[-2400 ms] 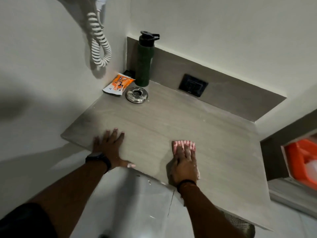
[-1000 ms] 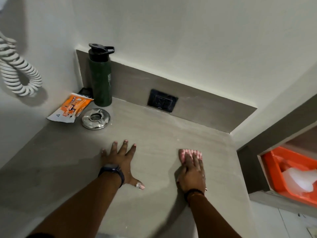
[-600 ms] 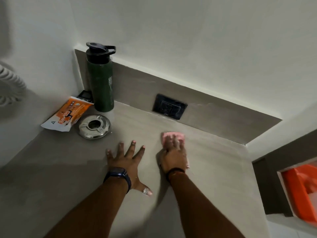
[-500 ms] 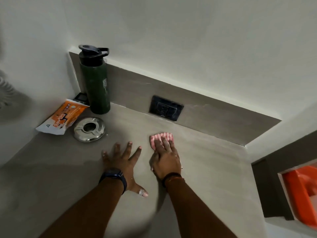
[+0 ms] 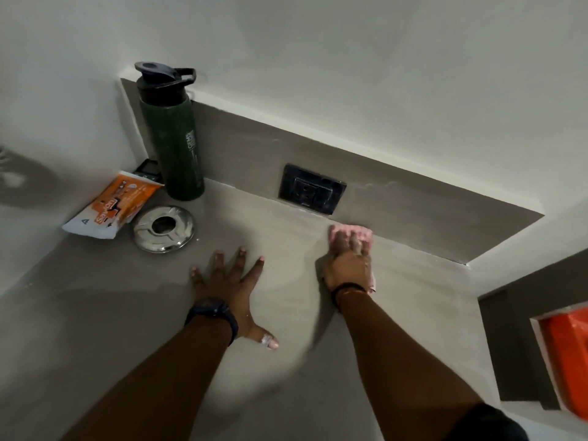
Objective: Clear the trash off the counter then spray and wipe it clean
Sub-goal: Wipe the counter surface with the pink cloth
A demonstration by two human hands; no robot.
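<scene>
A grey counter (image 5: 133, 316) fills the view. My right hand (image 5: 348, 265) presses a pink cloth (image 5: 364, 232) flat against the counter at its back edge, just below and right of the black wall socket (image 5: 311, 189). Only the cloth's front part shows past my fingers. My left hand (image 5: 232, 288) lies flat on the counter with its fingers spread and holds nothing. An orange and white packet (image 5: 114, 205) lies in the back left corner.
A dark green bottle (image 5: 173, 135) stands upright in the back left corner, next to a round metal ashtray (image 5: 164, 227). A small dark object (image 5: 146, 168) sits behind the packet. An orange bin (image 5: 569, 354) shows in an opening at the right.
My right hand slid the pink cloth away from the left hand, to the right and up to the back wall under the socket. The left hand stayed flat on the counter.
</scene>
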